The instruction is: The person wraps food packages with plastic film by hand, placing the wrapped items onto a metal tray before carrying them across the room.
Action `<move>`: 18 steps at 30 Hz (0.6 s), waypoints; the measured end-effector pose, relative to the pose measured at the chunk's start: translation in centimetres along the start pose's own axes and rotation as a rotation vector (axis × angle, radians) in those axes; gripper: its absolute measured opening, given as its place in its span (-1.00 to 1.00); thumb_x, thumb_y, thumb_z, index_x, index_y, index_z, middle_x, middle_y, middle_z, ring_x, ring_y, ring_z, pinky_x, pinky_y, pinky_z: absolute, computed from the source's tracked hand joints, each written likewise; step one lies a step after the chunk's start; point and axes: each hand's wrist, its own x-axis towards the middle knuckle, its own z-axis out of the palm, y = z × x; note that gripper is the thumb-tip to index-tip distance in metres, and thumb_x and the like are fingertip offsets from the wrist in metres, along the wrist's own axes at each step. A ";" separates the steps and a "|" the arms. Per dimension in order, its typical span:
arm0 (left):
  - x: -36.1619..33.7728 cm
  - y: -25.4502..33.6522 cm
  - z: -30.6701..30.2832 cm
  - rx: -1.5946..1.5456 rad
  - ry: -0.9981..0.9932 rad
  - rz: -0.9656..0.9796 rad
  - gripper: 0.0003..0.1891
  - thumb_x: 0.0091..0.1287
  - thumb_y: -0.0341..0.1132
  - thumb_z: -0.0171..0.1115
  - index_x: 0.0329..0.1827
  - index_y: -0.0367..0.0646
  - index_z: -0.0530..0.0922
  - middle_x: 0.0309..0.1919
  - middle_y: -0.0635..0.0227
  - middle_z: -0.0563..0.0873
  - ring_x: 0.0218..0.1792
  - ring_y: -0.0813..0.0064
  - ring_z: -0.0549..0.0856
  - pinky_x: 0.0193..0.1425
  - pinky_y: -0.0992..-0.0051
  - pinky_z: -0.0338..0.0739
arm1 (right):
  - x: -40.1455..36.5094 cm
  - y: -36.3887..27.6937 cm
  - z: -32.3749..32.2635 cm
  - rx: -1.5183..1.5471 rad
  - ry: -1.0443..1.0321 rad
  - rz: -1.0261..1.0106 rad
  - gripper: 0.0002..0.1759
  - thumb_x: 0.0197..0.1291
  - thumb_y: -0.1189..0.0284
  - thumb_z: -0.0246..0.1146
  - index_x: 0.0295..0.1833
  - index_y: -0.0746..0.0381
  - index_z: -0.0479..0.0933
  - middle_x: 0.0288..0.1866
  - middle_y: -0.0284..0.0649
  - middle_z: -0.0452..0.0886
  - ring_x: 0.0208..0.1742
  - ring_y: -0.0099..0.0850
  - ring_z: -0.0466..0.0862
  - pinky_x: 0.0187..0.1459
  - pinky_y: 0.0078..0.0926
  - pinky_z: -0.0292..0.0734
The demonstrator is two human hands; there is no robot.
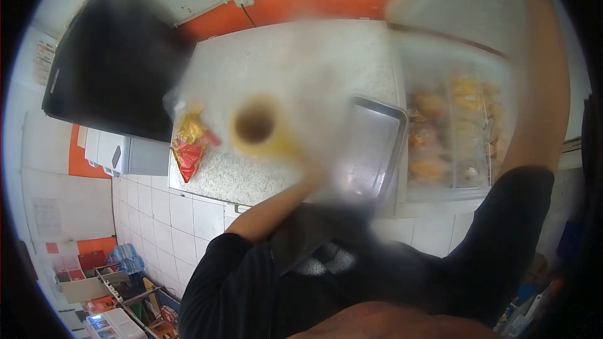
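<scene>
My left forearm reaches over the white counter; my left hand (317, 172) is smeared, and its fingers cannot be made out. Close beside it is a blurred yellow, tube-like object (256, 123) with a dark round opening; whether the hand touches it is unclear. An empty-looking metal tray (375, 150) lies to the right of that hand. My right arm stretches up along the right side, beside the raised lid of a chest freezer, and its hand is outside the picture. Inside the freezer are bagged yellow and orange items (430, 138).
Red and gold wrappers (190, 144) lie at the counter's (220, 75) left edge. A large black object (113, 63) stands at the upper left, above a white appliance (144, 154). Shelves with bottles (127, 257) are at the lower left.
</scene>
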 end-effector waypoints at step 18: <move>-13.4 5.1 -10.0 -1.081 0.033 0.315 -0.65 0.12 -0.51 0.10 0.02 -0.30 0.51 -0.21 0.34 0.68 -0.21 0.56 0.63 -0.07 0.55 0.51 | -3.2 7.3 -12.2 0.443 -0.964 -0.117 -0.77 0.31 0.33 0.16 -0.26 0.29 0.53 -0.35 -0.06 0.58 -0.40 -0.44 0.49 -0.36 -0.47 0.42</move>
